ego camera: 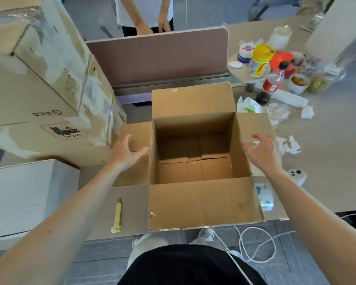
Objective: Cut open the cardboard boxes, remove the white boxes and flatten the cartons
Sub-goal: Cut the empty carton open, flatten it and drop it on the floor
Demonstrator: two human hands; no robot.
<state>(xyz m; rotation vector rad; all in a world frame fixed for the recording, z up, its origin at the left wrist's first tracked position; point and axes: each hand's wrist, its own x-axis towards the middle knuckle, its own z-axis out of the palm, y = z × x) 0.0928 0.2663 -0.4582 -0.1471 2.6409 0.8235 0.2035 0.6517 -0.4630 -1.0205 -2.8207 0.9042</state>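
Observation:
An open brown carton [203, 204] stands on the desk in front of me, all flaps spread outward and its inside bare. My left hand [126, 152] hovers over the left flap with relaxed fingers, holding nothing. My right hand [260, 150] hovers over the right flap, fingers spread, also holding nothing. A yellow box cutter [117, 217] lies on the desk left of the carton. A white box [27, 194] sits at the near left. Two taped cartons [35, 83] are stacked at the far left.
A brown divider panel [158, 58] stands behind the carton, with a person behind it. Bottles, jars, tissues and food containers [275, 75] crowd the right of the desk. A white controller [297, 175] lies near my right forearm. A white cable [255, 245] loops on the floor.

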